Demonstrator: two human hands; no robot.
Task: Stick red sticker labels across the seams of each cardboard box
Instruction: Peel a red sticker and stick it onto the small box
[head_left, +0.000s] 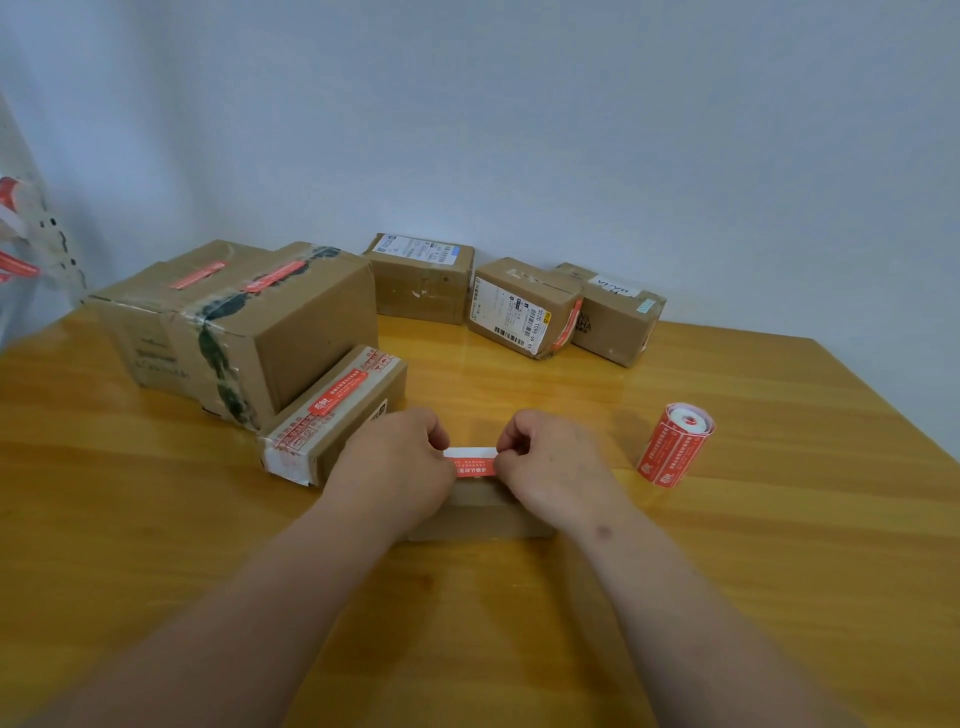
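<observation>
A red sticker label (474, 464) with a white strip along its top is stretched between my two hands. My left hand (396, 461) pinches its left end and my right hand (551, 457) pinches its right end. The label hangs just over a small cardboard box (478, 512) near the table's front, mostly hidden under my hands. A roll of red labels (673, 444) stands on the table to the right.
A small box (332, 415) with a red label sits at the left against a large taped box (234, 322) carrying two red labels. Three more boxes (423, 278) (524, 306) (615, 312) line the wall. The table's edge (883, 395) runs at the right.
</observation>
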